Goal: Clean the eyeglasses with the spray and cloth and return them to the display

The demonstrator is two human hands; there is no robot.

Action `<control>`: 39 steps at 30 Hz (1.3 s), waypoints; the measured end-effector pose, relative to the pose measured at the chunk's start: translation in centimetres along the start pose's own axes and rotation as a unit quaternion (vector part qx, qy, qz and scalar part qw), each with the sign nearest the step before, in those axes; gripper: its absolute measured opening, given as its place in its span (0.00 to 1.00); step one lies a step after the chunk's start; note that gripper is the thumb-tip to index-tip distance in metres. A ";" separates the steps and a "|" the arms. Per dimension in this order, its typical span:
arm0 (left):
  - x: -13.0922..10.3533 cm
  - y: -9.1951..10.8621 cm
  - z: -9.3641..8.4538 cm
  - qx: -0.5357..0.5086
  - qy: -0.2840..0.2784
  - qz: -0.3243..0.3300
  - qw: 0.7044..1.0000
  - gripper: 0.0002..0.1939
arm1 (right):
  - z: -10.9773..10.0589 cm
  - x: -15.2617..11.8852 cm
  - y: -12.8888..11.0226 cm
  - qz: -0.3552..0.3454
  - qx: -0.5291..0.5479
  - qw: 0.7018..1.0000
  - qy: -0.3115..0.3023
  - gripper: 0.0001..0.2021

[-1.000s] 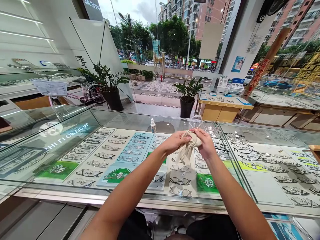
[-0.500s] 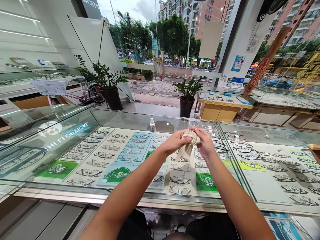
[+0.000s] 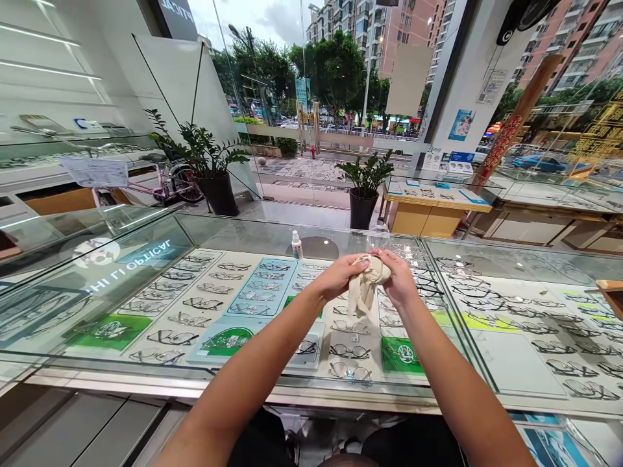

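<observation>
A crumpled beige cloth (image 3: 366, 285) is held up between my two hands over the glass display counter (image 3: 233, 227), its loose end hanging down. My left hand (image 3: 341, 275) is closed on the cloth from the left, thumb on top. From the right, my right hand (image 3: 398, 275) grips the cloth's upper part. A thin curved rim shows at the cloth; what is wrapped inside cannot be made out. Just left of my hands, a small white spray bottle (image 3: 296, 246) stands upright on the glass.
Rows of eyeglasses (image 3: 349, 351) lie under the glass, with green cards (image 3: 403, 355) among them. Beyond the counter stand two potted plants (image 3: 364, 206), a pink bicycle (image 3: 163, 185) and a wooden display table (image 3: 433, 207) near the window.
The cloth has shifted and been refolded between my fingers, and its loose end hangs differently. Both hands keep their grip in nearly the same place.
</observation>
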State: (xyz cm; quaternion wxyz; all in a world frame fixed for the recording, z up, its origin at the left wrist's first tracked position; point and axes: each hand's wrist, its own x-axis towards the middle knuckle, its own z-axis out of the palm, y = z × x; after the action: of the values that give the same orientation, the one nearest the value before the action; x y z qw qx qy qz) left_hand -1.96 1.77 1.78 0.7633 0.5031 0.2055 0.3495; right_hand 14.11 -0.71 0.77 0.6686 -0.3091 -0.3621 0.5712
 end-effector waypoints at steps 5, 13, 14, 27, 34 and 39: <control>-0.1 -0.5 0.4 0.048 0.013 0.033 0.998 0.29 | 0.0 -0.1 0.3 0.016 -0.005 1.000 -0.013 0.14; 0.3 -0.9 1.0 0.049 0.060 0.046 0.996 0.30 | 0.0 -0.2 0.4 0.015 0.004 1.000 -0.011 0.13; 0.2 -0.7 0.8 0.042 0.050 0.037 0.997 0.30 | -0.1 -0.1 0.4 0.014 0.007 1.000 -0.008 0.13; 0.4 -1.1 1.0 0.074 0.079 0.053 0.993 0.31 | -0.1 -0.1 0.8 0.027 -0.001 0.999 -0.021 0.15; 1.0 -1.1 -0.1 0.061 0.100 0.041 0.992 0.33 | -0.9 0.4 -0.3 -0.005 0.017 1.000 0.019 0.13; 1.2 -0.4 -1.7 0.060 0.124 0.059 0.989 0.32 | -1.4 0.3 -1.6 -0.015 0.047 0.998 0.028 0.07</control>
State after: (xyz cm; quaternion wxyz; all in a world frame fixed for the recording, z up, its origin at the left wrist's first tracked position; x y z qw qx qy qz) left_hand -2.15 3.59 0.80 0.6785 0.5116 0.2894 0.4406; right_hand 16.16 -0.65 1.43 0.7012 -0.2874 -0.3204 0.5684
